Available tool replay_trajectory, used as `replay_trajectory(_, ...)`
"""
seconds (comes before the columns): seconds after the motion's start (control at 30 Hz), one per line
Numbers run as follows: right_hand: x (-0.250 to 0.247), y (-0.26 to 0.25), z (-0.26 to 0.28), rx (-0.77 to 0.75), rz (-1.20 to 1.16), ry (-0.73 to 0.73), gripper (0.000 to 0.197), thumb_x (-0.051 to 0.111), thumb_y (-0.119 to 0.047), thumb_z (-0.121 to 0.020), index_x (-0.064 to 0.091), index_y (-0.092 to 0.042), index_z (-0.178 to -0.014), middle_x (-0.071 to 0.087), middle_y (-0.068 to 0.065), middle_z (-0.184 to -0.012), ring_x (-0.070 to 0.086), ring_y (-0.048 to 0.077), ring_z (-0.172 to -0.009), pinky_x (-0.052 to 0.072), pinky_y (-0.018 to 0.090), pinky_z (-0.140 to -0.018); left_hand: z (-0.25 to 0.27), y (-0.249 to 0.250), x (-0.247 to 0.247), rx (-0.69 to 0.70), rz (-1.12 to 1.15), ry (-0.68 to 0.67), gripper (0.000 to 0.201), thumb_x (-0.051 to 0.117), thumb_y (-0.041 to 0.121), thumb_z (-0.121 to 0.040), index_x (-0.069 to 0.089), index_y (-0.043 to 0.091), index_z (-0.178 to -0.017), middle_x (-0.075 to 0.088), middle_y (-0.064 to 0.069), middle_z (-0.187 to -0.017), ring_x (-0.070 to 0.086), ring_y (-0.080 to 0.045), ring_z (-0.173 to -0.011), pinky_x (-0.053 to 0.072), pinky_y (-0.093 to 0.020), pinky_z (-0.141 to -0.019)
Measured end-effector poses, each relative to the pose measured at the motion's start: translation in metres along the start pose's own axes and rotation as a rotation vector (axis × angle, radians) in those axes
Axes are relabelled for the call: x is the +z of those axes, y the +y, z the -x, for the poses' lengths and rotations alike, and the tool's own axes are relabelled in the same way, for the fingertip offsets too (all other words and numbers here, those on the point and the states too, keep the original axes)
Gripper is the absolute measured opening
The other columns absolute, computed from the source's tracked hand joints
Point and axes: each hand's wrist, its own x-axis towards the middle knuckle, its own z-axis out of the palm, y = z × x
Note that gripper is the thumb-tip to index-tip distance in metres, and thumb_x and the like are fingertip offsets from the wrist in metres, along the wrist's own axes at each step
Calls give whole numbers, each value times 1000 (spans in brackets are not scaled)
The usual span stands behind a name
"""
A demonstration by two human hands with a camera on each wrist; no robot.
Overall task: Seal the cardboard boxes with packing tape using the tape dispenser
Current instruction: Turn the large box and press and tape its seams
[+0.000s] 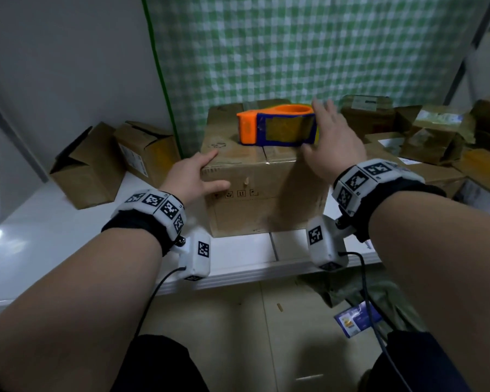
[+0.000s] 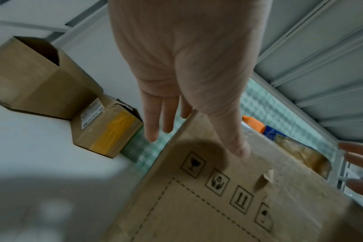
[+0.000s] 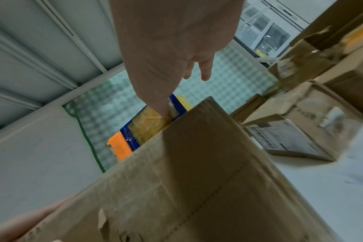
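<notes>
A brown cardboard box (image 1: 260, 190) stands on the white table, its top flaps closed. On top of it lies an orange and blue tape dispenser (image 1: 277, 124) on its side. My left hand (image 1: 203, 172) rests on the box's near left top corner, fingers straight and thumb on the front face. My right hand (image 1: 327, 131) is spread at the dispenser's right end. In the right wrist view its thumb touches the dispenser (image 3: 139, 129) above the box (image 3: 197, 180). The left wrist view shows the left hand (image 2: 197, 142), the box (image 2: 218, 204) and the dispenser (image 2: 257, 125).
Two opened boxes (image 1: 91, 168) (image 1: 147, 148) lie on the table (image 1: 54, 227) to the left. A pile of boxes (image 1: 436, 137) fills the right side. A green checked curtain (image 1: 294, 52) hangs close behind. Wrist-camera cables trail below the table's front edge.
</notes>
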Motion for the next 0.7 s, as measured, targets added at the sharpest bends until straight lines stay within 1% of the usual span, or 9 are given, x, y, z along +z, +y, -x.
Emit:
replay_trajectory(0.03,0,-2,-10,-41,18,-34,79,56,-22,-92,6,-25,-153,3,2,-161,11,29,-147,26,45,-114,-2,2,0,-1,10,7,80,72,43,-76,34,27,-145,44,-2,-145,44,-19,-130,36,-31,-108)
replay_trajectory(0.07,1,-4,-19,-73,45,-65,81,57,-21,-92,4,-25,-153,1,2,-161,4,30,-147,21,47,-116,-4,3,0,-9,26,15,79,72,42,-76,36,27,-145,46,-2,-143,45,-18,-129,36,-29,-106)
replay_trajectory(0.13,3,-7,-33,-104,110,-127,81,57,-21,-91,5,-24,-153,7,3,-161,2,33,-147,19,51,-117,-6,3,0,-24,52,24,78,74,40,-75,38,28,-143,49,-2,-141,48,-18,-126,37,-27,-103)
replay_trajectory(0.17,3,-9,-37,-106,135,-153,78,58,-23,-91,9,-22,-153,14,6,-159,5,34,-146,21,52,-115,-7,2,1,-26,59,25,78,74,39,-75,39,28,-143,50,-2,-140,48,-18,-125,38,-27,-103)
replay_trajectory(0.23,4,-12,-43,-107,180,-163,67,59,-26,-90,26,-18,-147,30,13,-148,21,36,-139,30,52,-110,-8,0,2,-26,64,27,77,75,39,-74,40,29,-142,50,-2,-139,49,-17,-125,38,-25,-102)
replay_trajectory(0.3,2,-15,-46,-111,229,-151,54,64,-32,-87,44,-13,-133,36,14,-135,31,36,-128,38,50,-102,-9,-1,2,-27,72,24,77,75,38,-75,39,29,-142,50,-2,-140,49,-17,-125,38,-25,-103)
replay_trajectory(0.37,0,-16,-48,-100,227,-162,53,68,-39,-84,50,-11,-124,39,15,-130,33,36,-124,38,47,-98,-11,-1,2,-30,79,13,77,75,37,-76,38,29,-143,49,-2,-141,47,-17,-127,37,-26,-104)
replay_trajectory(0.5,-6,-3,-44,-1,178,-87,57,70,-43,-81,49,-10,-124,40,16,-131,31,39,-126,36,49,-101,-20,5,4,-31,44,-19,77,72,37,-79,34,28,-145,44,-2,-145,43,-19,-131,34,-29,-107)
replay_trajectory(0.7,-25,36,-38,290,79,97,63,68,-44,-83,44,-12,-131,39,14,-133,35,38,-126,41,51,-94,-38,23,16,-24,12,-39,74,68,38,-83,30,30,-146,38,-4,-149,37,-22,-136,30,-32,-110)
